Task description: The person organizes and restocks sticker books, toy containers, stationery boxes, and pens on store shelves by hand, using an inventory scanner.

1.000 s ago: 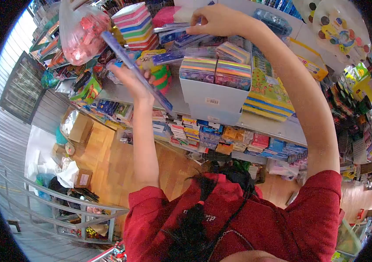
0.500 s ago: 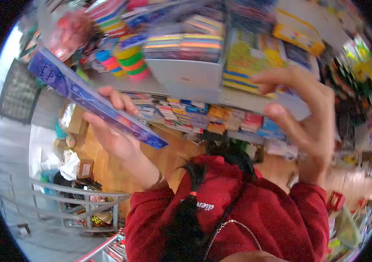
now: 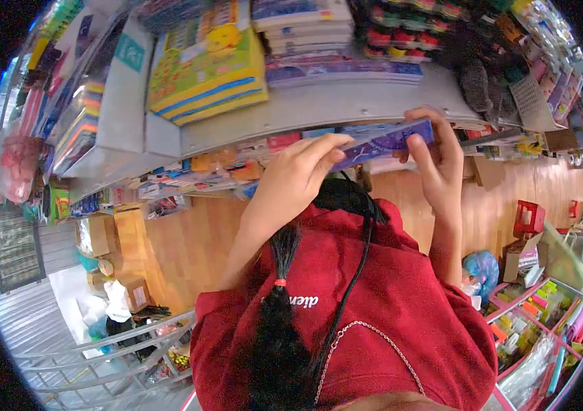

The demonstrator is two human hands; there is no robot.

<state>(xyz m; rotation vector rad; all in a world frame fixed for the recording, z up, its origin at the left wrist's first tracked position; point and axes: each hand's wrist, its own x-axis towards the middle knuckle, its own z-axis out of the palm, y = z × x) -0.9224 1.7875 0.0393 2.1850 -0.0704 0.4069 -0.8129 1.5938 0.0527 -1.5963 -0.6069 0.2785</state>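
Both of my hands hold a long, flat purple-blue pack level in front of my chest. My left hand pinches its left end with fingers on top. My right hand wraps around its right end, thumb on the near side. The pack sits just below the edge of a grey shelf. My red shirt and dark braid fill the lower part of the view.
Yellow booklets and stacked packets lie on the grey shelf, with rows of small goods beneath it. A wooden floor, cardboard boxes, a red crate, pen bins and a metal rail surround me.
My left hand brought the purple pack down from the shelf to my chest. My right hand left the shelf's box and took the pack's other end. The view swung right.
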